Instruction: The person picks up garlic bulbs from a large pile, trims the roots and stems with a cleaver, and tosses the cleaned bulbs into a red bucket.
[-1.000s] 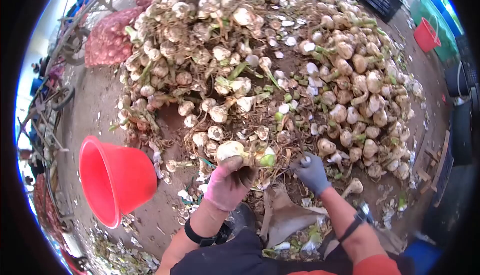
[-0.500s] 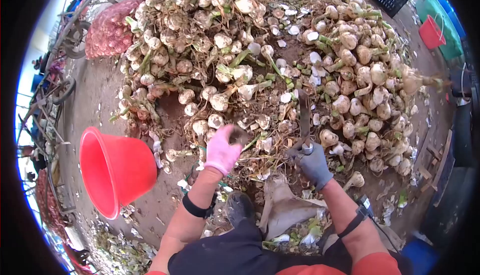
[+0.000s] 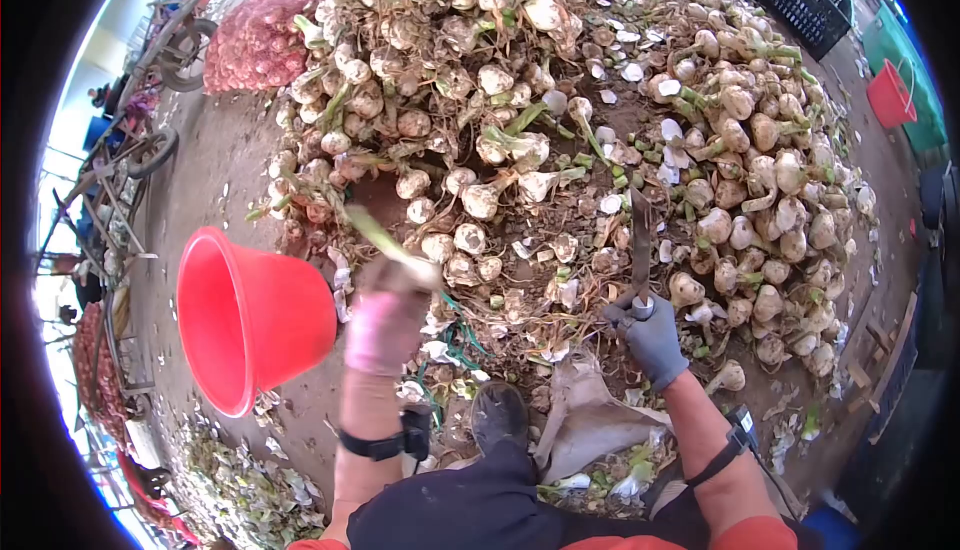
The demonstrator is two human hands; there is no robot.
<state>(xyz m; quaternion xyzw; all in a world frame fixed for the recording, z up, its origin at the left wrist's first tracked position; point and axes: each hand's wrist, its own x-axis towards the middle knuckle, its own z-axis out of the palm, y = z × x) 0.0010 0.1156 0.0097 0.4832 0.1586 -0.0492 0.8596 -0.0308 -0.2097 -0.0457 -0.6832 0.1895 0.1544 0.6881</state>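
My left hand (image 3: 388, 322), in a pink glove with a darker front, is blurred by motion, its fingers closed round a garlic bulb (image 3: 420, 272) whose green stem points up and left. It is just right of the red bucket (image 3: 290, 318). My right hand (image 3: 650, 338), in a grey glove, grips the handle of a knife (image 3: 641, 250) whose dark blade points away from me. Beyond both hands lie a large heap of garlic with roots and stems (image 3: 415, 100) and a second heap of bulbs (image 3: 765, 200) on the right.
Red net sacks (image 3: 262, 42) and metal frames with wheels (image 3: 150, 153) stand at the left. Black crates (image 3: 800, 2) and another red bucket (image 3: 890, 96) are at the upper right. A boot (image 3: 498, 416) and a pale cloth (image 3: 590, 415) lie near my legs.
My left hand has moved left towards the red bucket and now has a garlic bulb in it. My right hand keeps its grip on the knife. The whole view has shifted slightly.
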